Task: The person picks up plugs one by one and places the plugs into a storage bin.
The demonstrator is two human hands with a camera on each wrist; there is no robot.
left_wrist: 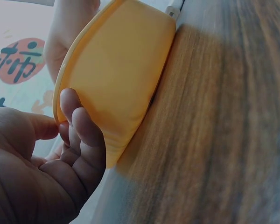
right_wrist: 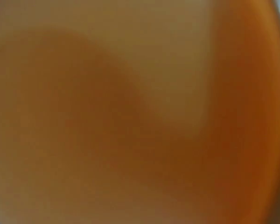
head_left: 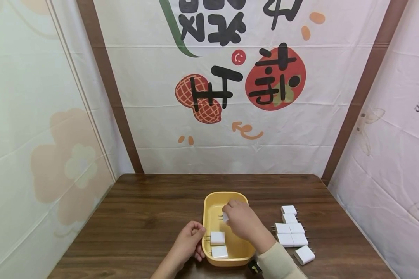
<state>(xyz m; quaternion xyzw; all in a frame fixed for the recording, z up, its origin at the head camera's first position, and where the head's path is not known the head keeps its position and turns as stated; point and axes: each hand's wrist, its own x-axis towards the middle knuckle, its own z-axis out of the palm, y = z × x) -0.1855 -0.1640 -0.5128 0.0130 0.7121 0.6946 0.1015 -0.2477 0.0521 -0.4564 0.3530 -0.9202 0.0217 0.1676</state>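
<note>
A yellow tray (head_left: 209, 201) sits on the wooden table near its front edge. Two white plug adapters (head_left: 217, 238) lie in its left part, one behind the other. My right hand (head_left: 239, 221) reaches into the tray and pinches a third white adapter (head_left: 225, 217), prongs pointing left. My left hand (head_left: 192, 240) rests against the tray's left wall (left_wrist: 116, 79), fingers curled at the rim and thumb on the edge. The right wrist view is only an orange blur of the tray's inside.
Several more white adapters (head_left: 291, 228) lie in a group on the table to the right of the tray, one (head_left: 304, 255) nearer the front edge. Printed cloth walls close in the table on the left, back and right.
</note>
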